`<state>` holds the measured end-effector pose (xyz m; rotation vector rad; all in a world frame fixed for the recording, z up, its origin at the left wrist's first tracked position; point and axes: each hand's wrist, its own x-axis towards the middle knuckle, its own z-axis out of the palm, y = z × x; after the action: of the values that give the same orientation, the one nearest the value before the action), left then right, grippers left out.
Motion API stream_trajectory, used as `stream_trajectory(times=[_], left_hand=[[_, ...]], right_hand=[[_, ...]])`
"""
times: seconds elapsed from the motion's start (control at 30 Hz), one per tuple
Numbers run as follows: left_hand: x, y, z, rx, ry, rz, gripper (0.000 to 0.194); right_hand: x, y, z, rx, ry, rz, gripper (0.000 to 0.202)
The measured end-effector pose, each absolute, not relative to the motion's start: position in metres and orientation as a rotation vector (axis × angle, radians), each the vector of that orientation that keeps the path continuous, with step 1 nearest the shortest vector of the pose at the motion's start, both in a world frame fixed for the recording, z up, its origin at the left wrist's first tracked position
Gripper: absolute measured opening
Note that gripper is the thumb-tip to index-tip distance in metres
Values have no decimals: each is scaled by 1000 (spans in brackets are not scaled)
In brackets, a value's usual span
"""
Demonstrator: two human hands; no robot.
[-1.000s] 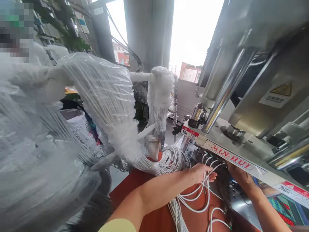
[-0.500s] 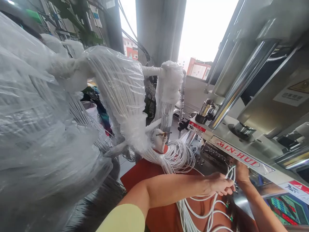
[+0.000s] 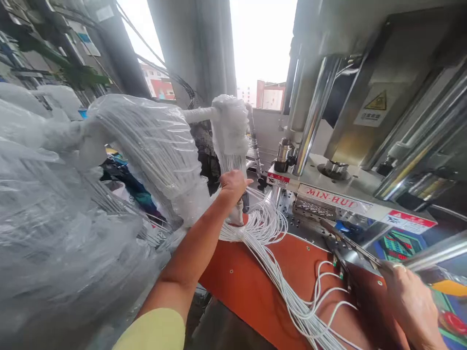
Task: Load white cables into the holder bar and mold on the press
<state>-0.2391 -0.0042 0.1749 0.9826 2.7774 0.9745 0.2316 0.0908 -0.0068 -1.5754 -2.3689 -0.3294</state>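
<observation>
Stretched forward, my left hand (image 3: 233, 182) is closed at the post in front of the wrapped rack. White cables run from under its thumb, though the fingers are mostly hidden. Below it, a looped bundle of white cables (image 3: 266, 223) lies on the orange-red board (image 3: 241, 287). My right hand (image 3: 412, 296) is closed around the near end of a dark metal mold plate (image 3: 352, 253) at lower right. Several cable ends curve up to green-tipped pieces along that plate's left side.
The press (image 3: 328, 192) marked MIN-HUI stands at right, with steel columns (image 3: 317, 116). Under it sits a control panel (image 3: 397, 245), and a red button (image 3: 454, 322) is at the lower right edge. Plastic-wrapped cable bundles (image 3: 153, 146) hang at left.
My left hand has moved from the press, away to the left, toward the post with white cables. My right hand has come back from under the press to the plate's near end. The view has turned right.
</observation>
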Motion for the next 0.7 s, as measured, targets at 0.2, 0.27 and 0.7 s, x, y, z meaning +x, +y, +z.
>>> stream_trajectory(times=[0.2,0.27,0.7], left_hand=[[-124,-12,111,2288,2067,900,25],[-83,1,81,2494,1552,825,34],[-32,73,15,2797,1351,274,35]], right_hand=[[273,58,-18,-1811,-2318,-502,33],[274,53,-20,-1823,-2351,-552,31],[223,79,-47,-1690,-2402,-214,14]])
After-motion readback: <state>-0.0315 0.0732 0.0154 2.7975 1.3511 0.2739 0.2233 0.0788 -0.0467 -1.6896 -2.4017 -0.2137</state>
